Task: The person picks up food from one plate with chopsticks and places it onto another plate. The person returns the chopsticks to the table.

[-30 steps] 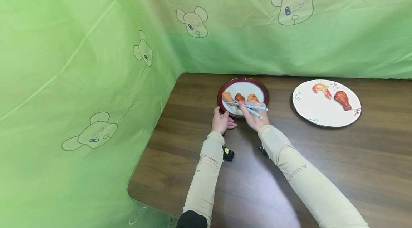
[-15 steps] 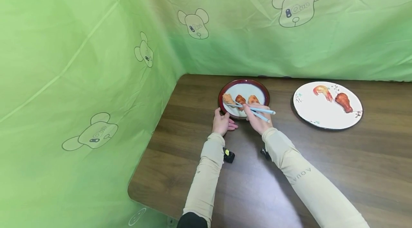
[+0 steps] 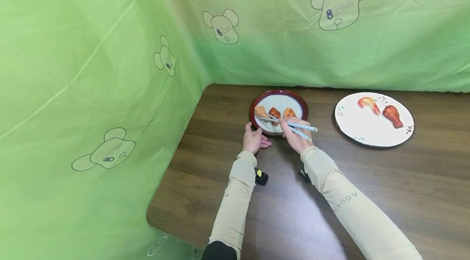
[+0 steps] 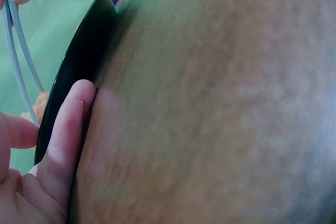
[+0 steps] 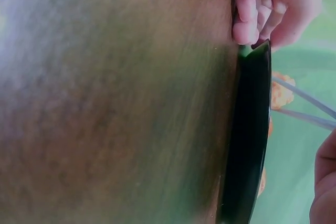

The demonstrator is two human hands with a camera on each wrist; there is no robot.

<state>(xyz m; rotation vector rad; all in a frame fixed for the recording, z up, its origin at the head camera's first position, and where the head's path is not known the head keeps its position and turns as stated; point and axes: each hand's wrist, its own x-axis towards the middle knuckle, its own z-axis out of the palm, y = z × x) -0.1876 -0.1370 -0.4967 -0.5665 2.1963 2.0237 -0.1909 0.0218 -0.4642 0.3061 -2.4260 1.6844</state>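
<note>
Right grip (image 3: pixel 295 140) pinching chopsticks (image 3: pixel 298 125) | tips leftward, long axes sideways | left grip (image 3: pixel 253 141) pinching plate (image 3: pixel 252 110)

The chopsticks (image 3: pixel 302 126) are light blue, the maroon-rimmed plate (image 3: pixel 280 101) pale inside.

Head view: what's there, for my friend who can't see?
A right hand holds blue chopsticks over a red-rimmed plate of three food pieces; the left hand touches its rim. At right, a white plate holds a shrimp and a drumstick.
</note>
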